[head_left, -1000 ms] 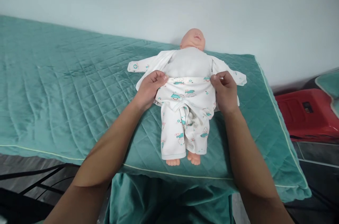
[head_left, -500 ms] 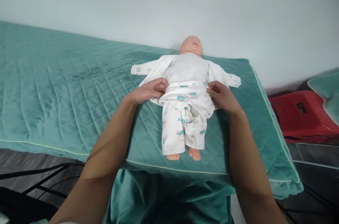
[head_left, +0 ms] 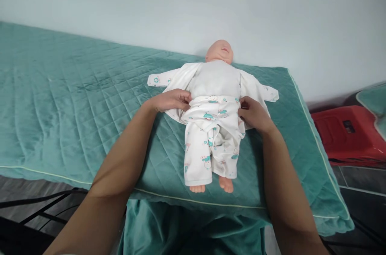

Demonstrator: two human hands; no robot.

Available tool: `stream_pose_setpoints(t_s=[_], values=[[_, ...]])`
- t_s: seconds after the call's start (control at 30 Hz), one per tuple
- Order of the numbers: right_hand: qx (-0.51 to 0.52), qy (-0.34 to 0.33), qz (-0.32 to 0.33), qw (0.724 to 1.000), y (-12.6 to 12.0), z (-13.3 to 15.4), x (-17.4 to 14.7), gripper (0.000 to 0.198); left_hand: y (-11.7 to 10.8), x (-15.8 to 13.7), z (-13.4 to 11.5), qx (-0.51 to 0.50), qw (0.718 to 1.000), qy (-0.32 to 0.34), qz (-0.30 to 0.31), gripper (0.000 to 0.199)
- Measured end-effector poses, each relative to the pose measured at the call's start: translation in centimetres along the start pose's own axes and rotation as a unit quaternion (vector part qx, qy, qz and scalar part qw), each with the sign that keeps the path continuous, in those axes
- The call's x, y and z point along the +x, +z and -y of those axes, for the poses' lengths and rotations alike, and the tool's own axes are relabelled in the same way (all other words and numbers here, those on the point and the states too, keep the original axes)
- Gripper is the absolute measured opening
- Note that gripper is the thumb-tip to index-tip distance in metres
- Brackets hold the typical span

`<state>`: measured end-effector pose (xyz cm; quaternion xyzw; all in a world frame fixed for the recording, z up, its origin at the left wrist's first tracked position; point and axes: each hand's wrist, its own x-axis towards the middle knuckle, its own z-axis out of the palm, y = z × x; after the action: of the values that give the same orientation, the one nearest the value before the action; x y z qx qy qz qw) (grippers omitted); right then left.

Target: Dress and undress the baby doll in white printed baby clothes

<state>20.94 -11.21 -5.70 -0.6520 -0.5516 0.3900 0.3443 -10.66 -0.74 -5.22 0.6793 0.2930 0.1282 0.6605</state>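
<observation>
A baby doll (head_left: pixel 219 51) lies on its back, head toward the wall and bare feet toward me. It wears white printed pants (head_left: pixel 199 154), with the waistband up around its belly. A white printed jacket (head_left: pixel 177 80) is spread open beneath it, sleeves out to both sides, over a plain white torso. My left hand (head_left: pixel 173 100) pinches the waistband at the left side of the waist. At the right side, my right hand (head_left: pixel 255 114) grips the waistband with its fingers curled. The fingertips of both hands are partly hidden by cloth.
The doll rests on a green quilted mattress (head_left: pixel 75 118) with pale piping, set against a white wall (head_left: pixel 181 1). Beyond its right end is a red plastic chair (head_left: pixel 343 138). Black metal bars (head_left: pixel 45 208) show below at left.
The view has shifted slightly, so the doll's feet sit a little lower in the picture. Both hands stay at the waistband, the right one slightly lower.
</observation>
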Motion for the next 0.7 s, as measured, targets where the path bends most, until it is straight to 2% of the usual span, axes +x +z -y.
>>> stream_pose_setpoints(t_s=[0.2,0.33,0.53,0.6,0.7], values=[[0.037,0.062,-0.045,0.996,0.5,0.5,-0.3,0.021,0.1,-0.4,1.5,-0.137,0.978,0.089,-0.129,0.028],[0.025,0.066,0.003,0.997,0.3,1.2,0.1,0.022,0.6,0.0,1.6,-0.159,0.967,0.096,-0.174,0.030],[-0.042,0.127,0.099,0.986,-0.7,3.1,2.0,0.024,1.2,0.4,0.5,-0.094,0.985,0.020,-0.141,0.023],[-0.059,0.115,0.104,0.986,-0.8,3.2,1.9,0.021,1.3,0.4,0.0,-0.058,0.989,-0.016,-0.135,0.021],[-0.098,0.054,0.079,0.991,-0.9,3.0,1.2,0.018,1.4,0.3,-0.5,-0.013,0.992,-0.039,-0.123,0.025]])
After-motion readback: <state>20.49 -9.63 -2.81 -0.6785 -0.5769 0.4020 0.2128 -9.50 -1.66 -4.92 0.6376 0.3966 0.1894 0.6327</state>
